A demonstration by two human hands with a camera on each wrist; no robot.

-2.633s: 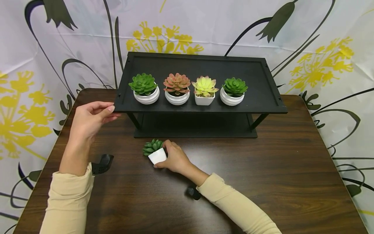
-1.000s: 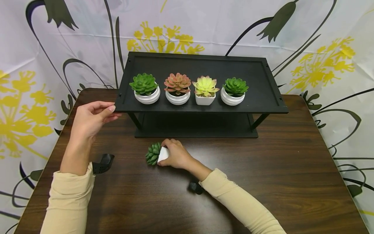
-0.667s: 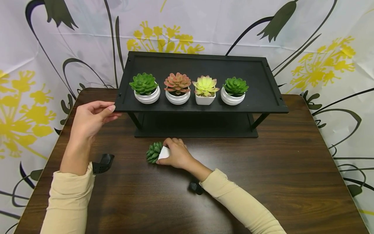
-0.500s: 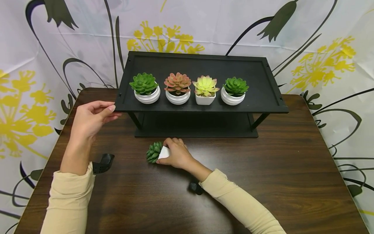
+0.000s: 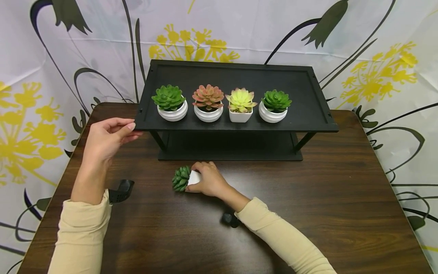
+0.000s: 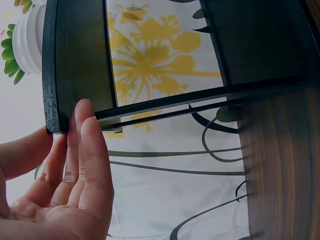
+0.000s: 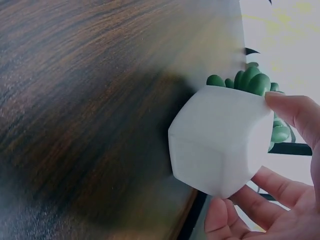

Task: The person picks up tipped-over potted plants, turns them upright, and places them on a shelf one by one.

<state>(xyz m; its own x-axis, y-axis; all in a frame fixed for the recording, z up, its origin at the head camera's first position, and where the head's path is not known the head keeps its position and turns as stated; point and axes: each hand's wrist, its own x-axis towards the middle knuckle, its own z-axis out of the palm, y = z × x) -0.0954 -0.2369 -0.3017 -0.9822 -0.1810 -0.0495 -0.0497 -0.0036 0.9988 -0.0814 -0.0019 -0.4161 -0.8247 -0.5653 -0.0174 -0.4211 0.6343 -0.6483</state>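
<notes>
My right hand (image 5: 211,181) grips the square white pot of a green succulent (image 5: 181,179) between thumb and fingers, in front of the shelf. The plant is tipped over, its leaves pointing left in the head view. In the right wrist view the pot's base (image 7: 197,155) faces the camera, and most leaves are hidden behind it. At the left front corner of the black two-tier shelf (image 5: 236,76), my left hand (image 5: 106,140) pinches the top board, thumb above and fingers below. The left wrist view shows those fingers (image 6: 95,155) against the board's underside.
Along the top tier stand a green succulent (image 5: 169,99), a reddish one (image 5: 207,99), a yellow one (image 5: 241,102) and another green one (image 5: 275,103), all in white pots. The shelf stands on a dark wooden table (image 5: 325,198), before a flower-patterned cloth (image 5: 239,26).
Over the whole span, the held succulent has turned from leaning up-left to lying sideways, leaves left, and shifted slightly right. In the last half second it barely moves. My left hand stays on the shelf corner.
</notes>
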